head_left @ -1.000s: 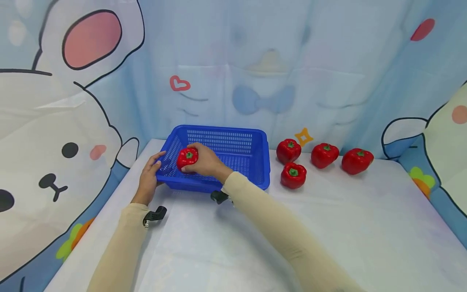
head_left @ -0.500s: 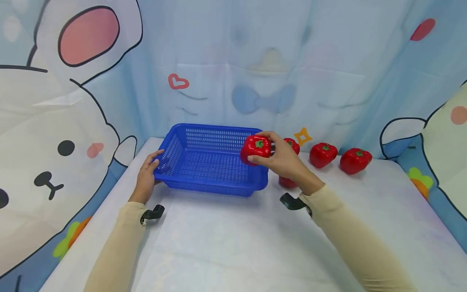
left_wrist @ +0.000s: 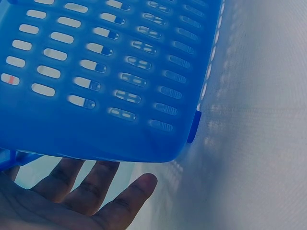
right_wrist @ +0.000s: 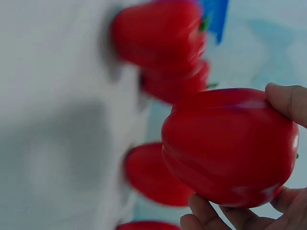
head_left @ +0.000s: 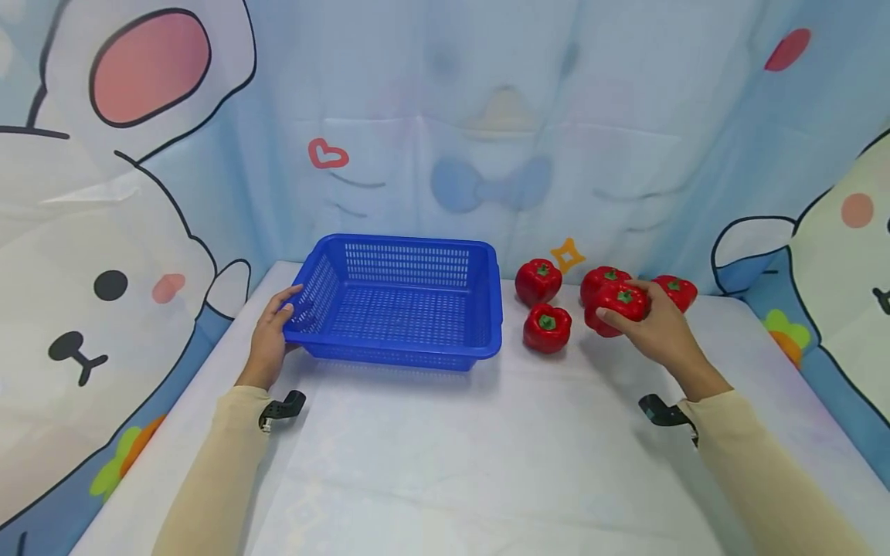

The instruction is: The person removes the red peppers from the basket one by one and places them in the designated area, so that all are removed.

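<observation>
A blue slotted plastic basket (head_left: 389,359) stands on the white-covered table. At its left end rests my left hand (head_left: 266,344), fingertips at the rim; the left wrist view shows extended fingers (left_wrist: 134,196) beside the basket's end, partly hidden by its wall. My right hand (head_left: 660,328) grips a red bell pepper (right_wrist: 230,148) from the side, thumb on one face and fingers on the other. This pepper is held above the table, overlapping another red bell pepper (head_left: 603,276) behind it in the head view.
Two more red bell peppers, one behind (head_left: 538,281) and one in front (head_left: 546,330), sit right of the basket. Another red bell pepper (head_left: 677,290) lies farther right, partly hidden by my right hand. A printed cartoon curtain (head_left: 389,139) hangs behind the table.
My right hand has lifted the bell pepper out of the basket and carried it right, over to the other peppers. My left hand has stayed at the basket's left end.
</observation>
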`<state>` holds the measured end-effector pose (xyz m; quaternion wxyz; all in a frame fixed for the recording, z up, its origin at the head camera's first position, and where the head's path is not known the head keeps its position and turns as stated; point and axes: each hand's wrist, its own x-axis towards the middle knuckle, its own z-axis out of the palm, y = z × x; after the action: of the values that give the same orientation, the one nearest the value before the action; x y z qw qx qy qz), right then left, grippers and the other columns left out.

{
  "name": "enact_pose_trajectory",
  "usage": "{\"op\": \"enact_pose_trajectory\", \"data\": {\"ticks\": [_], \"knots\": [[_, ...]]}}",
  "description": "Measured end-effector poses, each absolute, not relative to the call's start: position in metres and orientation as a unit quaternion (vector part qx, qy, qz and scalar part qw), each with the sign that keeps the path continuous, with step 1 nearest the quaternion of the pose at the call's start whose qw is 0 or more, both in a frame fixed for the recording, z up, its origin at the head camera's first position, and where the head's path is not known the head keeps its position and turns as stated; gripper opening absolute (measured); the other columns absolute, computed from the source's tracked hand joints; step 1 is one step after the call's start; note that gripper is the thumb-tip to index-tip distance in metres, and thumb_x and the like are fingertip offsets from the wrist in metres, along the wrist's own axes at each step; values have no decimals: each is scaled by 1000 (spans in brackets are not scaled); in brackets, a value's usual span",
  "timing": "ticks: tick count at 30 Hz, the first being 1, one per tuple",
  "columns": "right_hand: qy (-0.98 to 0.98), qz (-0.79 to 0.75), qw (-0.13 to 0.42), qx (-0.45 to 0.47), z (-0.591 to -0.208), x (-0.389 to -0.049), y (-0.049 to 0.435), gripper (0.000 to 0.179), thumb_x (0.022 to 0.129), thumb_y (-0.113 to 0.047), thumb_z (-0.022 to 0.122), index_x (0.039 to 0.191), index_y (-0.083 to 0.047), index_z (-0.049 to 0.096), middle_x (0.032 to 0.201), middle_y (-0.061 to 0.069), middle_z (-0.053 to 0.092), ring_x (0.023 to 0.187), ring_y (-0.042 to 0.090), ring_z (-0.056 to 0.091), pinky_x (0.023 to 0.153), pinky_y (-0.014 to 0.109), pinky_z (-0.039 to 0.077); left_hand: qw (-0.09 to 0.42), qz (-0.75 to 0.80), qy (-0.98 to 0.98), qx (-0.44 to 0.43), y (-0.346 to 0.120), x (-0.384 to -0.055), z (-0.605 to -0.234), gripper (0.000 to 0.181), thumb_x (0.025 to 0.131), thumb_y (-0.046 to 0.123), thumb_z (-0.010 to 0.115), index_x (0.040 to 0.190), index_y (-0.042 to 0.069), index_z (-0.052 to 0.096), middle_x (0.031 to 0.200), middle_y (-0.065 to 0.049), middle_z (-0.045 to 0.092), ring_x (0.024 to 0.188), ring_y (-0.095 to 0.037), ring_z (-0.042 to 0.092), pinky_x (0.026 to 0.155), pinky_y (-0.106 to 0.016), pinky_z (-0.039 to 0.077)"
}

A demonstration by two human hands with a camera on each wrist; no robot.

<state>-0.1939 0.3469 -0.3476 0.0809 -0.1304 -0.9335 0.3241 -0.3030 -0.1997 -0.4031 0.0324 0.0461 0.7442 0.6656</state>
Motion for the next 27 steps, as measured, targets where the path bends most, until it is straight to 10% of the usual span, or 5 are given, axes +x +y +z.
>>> {"op": "enact_pose_trajectory", "data": {"ticks": [21, 27], "knots": [[-952, 268, 64, -131, -371, -184, 356, 102, 86, -40, 73, 154, 4, 11, 149, 39, 24, 133, 59, 27, 88, 71, 45, 25, 600, 796, 79, -207, -305, -396, 51, 108, 42, 16, 155, 30, 31, 166, -9, 14, 150, -41, 20, 118, -63, 20], [-969, 192, 126, -88, -363, -151, 317, 103, 79, -36, 78, 154, 0, 18, 158, 35, 6, 144, 58, 5, 102, 82, 15, -60, 445, 884, 133, -211, -293, -380, 63, 105, 52, 10, 157, 20, 26, 163, -17, 20, 151, -42, 12, 117, -68, 8]]}}
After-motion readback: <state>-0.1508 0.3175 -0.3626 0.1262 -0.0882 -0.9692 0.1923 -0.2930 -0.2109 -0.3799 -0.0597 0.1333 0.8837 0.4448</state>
